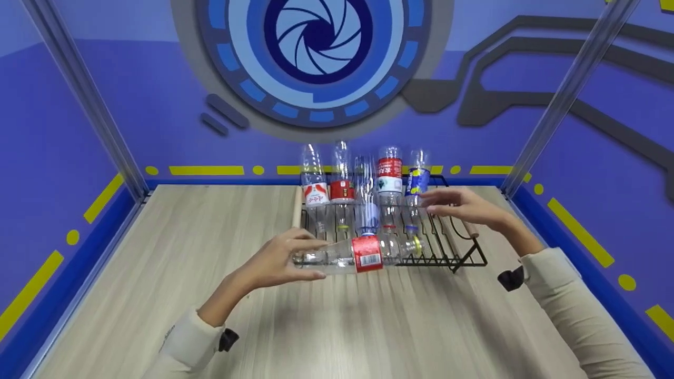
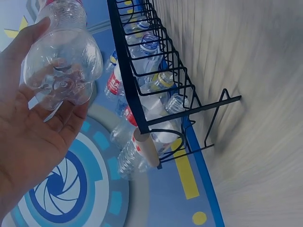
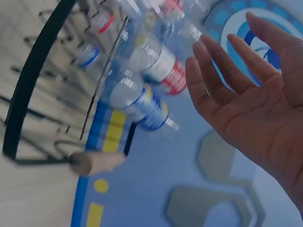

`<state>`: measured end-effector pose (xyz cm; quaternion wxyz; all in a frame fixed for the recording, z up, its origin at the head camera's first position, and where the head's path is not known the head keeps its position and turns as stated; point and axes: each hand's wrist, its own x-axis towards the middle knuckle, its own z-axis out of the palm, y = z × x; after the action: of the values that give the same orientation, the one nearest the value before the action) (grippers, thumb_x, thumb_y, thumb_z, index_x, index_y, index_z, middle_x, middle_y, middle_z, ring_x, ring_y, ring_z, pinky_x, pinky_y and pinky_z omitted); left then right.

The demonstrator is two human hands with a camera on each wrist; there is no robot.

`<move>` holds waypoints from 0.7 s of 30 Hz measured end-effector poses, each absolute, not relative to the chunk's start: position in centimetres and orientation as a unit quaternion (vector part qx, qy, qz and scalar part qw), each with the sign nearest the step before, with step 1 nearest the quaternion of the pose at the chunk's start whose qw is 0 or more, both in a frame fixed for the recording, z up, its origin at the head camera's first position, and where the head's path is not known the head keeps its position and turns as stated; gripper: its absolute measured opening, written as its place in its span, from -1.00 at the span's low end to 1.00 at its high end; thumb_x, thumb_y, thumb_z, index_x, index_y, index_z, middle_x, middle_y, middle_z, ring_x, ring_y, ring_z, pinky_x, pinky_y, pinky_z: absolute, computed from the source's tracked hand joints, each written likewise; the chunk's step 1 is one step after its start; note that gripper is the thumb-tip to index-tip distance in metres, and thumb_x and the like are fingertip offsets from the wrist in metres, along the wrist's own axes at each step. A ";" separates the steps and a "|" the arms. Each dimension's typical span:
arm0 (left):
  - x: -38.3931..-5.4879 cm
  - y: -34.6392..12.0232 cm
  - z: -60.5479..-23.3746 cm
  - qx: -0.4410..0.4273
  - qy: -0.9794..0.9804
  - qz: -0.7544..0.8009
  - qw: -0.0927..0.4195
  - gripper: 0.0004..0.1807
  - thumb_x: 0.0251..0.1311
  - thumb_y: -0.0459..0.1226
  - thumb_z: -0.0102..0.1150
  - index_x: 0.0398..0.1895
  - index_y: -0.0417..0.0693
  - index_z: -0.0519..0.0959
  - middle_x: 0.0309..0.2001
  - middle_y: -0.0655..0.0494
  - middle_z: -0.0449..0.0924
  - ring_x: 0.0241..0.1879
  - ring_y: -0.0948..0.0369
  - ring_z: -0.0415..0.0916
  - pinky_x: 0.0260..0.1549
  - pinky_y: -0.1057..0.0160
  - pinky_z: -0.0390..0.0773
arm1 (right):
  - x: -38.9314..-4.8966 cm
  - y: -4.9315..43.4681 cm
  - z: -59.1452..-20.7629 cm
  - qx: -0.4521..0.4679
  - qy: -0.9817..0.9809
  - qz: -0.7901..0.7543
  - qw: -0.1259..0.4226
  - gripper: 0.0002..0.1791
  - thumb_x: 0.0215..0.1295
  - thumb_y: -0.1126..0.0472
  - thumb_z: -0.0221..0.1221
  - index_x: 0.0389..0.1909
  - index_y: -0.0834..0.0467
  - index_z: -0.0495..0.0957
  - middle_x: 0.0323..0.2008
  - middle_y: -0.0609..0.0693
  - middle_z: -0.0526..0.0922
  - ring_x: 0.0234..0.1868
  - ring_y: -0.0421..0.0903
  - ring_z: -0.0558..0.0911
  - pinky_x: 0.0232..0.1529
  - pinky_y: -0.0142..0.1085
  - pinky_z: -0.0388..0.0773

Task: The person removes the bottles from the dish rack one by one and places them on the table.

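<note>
My left hand (image 1: 281, 258) grips the base end of a clear plastic bottle (image 1: 339, 256) with a red label and a yellow neck ring. It lies sideways in front of the black wire rack (image 1: 468, 261), its neck pointing right. In the left wrist view the thumb and fingers wrap around the bottle's lobed base (image 2: 64, 82). My right hand (image 1: 458, 204) holds nothing; its fingers are extended near the blue-labelled bottle (image 1: 417, 181) at the rack's right. In the right wrist view the palm faces the bottles with fingers spread.
Several empty bottles lean in the rack, necks down: a white-and-red-labelled bottle (image 1: 316, 193), a red-labelled bottle (image 1: 342, 190), a pale blue bottle (image 1: 367, 184) and a red-and-white one (image 1: 390, 171). Wooden handles (image 2: 146, 149) sit on the rack's ends. A wood-grain table (image 1: 184, 237) meets blue walls.
</note>
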<state>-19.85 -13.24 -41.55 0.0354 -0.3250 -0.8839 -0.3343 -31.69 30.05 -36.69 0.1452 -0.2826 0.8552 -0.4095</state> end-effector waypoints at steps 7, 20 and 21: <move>-20.4 -14.4 -42.0 -0.296 -0.870 -0.393 0.040 -0.38 0.19 0.05 0.43 0.29 0.08 0.61 0.10 0.02 0.65 0.02 0.13 0.58 0.01 -0.01 0.62 | -33.0 34.1 -38.7 -0.220 0.877 -0.412 0.108 -0.48 0.51 0.11 0.17 0.36 0.27 0.46 0.24 0.33 0.58 -0.04 -0.36 0.64 -0.02 -0.40 0.62; -22.6 -17.1 -43.4 -0.206 -0.838 -0.500 0.075 -0.47 0.31 -0.19 0.34 0.33 -0.10 0.55 0.09 -0.04 0.67 -0.04 0.13 0.59 -0.05 0.25 0.60 | -34.3 37.7 -41.8 -0.182 0.883 -0.424 0.083 -0.45 0.55 0.14 0.12 0.39 0.40 0.38 0.24 0.39 0.55 -0.03 -0.39 0.63 -0.03 -0.36 0.64; -22.8 -17.3 -43.5 -0.193 -0.834 -0.511 0.077 -0.47 0.31 -0.20 0.33 0.33 -0.11 0.55 0.08 -0.04 0.67 -0.03 0.15 0.59 -0.04 0.26 0.59 | -34.4 37.8 -41.8 -0.178 0.885 -0.423 0.082 -0.45 0.55 0.13 0.12 0.39 0.39 0.38 0.22 0.40 0.57 -0.05 -0.38 0.63 -0.04 -0.37 0.64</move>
<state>-22.77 -17.30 -43.49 0.0773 -0.1926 -0.8344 -0.5106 -34.35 37.81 -41.84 0.0816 -0.1779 0.8849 -0.4226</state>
